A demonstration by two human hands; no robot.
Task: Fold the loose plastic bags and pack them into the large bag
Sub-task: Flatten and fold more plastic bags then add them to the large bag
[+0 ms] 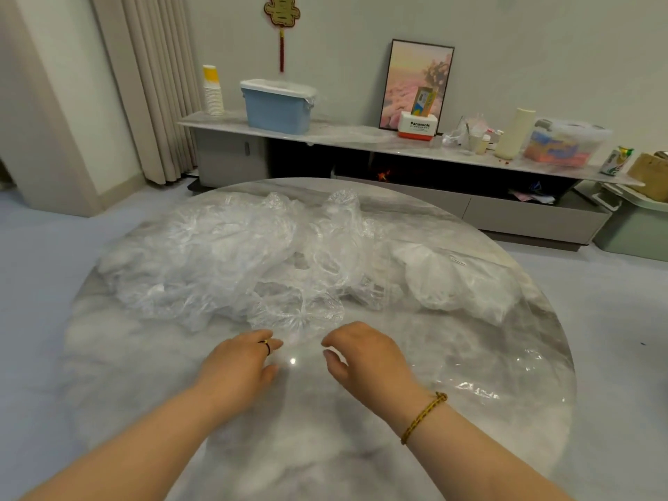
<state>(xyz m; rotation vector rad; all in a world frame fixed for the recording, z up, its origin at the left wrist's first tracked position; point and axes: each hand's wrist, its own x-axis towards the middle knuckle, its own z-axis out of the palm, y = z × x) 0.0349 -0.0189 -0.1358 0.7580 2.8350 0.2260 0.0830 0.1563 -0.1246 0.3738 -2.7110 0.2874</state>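
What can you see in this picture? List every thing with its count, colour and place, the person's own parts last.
table: one, grey-white marble, round, centre
plastic bags: a heap, clear, far half of the table
white bag: one, milky, right of the heap
flat bag: one, clear, table's right edge
sideboard: one, grey, along the wall
bin: one, blue, on the sideboard's left
cups: one stack, white and yellow, left of the bin
picture: one, pink, leaning on the wall
small box: one, white and red, before the picture
storage box: one, clear, sideboard's right
curtain: one, beige, far left
left hand: one, ringed, near the heap, fingers loosely curled
right hand: one, bracelet at wrist, near the heap, grip unclear
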